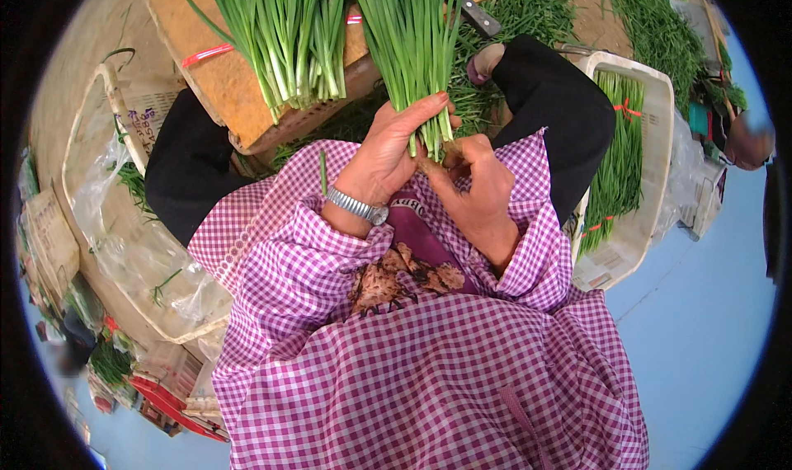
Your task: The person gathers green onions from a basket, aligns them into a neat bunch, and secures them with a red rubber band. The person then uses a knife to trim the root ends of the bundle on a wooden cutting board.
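Upright in my left hand (381, 155) is a bunch of green chives (412, 49), gripped near its pale lower ends with my thumb laid across the front. My right hand (480, 185) is closed in a pinch right beside those stem ends; what is between its fingertips is too small to make out. Just ahead and to the left, another pile of chives (289, 41) lies on a wooden board (235, 107), over a strip of red tape (206, 55). A loose green stem piece (323, 171) rests near my left wrist.
A dark-handled knife (478, 16) lies beyond the held bunch, near loose chives (536, 12). At my right stands a white crate (606, 279) with chives tied in red (615, 181). Another crate (148, 321) with clear plastic is on my left. A person (749, 140) is at far right.
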Tool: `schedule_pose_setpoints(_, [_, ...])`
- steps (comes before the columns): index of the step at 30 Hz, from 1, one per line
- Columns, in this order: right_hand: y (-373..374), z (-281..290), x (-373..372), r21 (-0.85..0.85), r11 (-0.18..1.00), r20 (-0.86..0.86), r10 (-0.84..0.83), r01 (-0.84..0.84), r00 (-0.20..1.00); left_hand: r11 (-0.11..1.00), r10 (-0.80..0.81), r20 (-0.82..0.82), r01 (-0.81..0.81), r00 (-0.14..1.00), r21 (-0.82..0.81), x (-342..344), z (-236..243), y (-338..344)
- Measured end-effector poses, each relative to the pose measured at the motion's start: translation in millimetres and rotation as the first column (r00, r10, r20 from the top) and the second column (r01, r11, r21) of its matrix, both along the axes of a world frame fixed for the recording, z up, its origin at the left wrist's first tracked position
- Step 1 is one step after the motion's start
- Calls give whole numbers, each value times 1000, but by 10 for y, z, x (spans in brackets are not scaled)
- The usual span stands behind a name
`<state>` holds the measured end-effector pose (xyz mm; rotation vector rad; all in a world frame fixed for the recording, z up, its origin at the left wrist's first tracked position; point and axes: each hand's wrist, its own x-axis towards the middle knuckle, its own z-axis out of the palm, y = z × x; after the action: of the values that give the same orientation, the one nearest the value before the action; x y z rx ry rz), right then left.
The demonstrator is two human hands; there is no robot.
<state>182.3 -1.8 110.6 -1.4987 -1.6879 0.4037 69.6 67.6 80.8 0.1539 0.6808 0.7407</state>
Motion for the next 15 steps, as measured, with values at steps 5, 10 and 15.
schedule_pose_setpoints(5, [41,60,-9,-38,999,-49,-24,22,998,1000,-4,9,4,1000,-6,1,5,6])
schedule_pose_setpoints(10, [24,65,32,-50,998,-106,-52,47,993,1000,9,19,-9,1000,6,3,-25,-5])
schedule_pose_setpoints(15, [-70,317,67,-197,973,-294,-176,121,940,1000,2,57,-1,998,-14,-33,-75,-10])
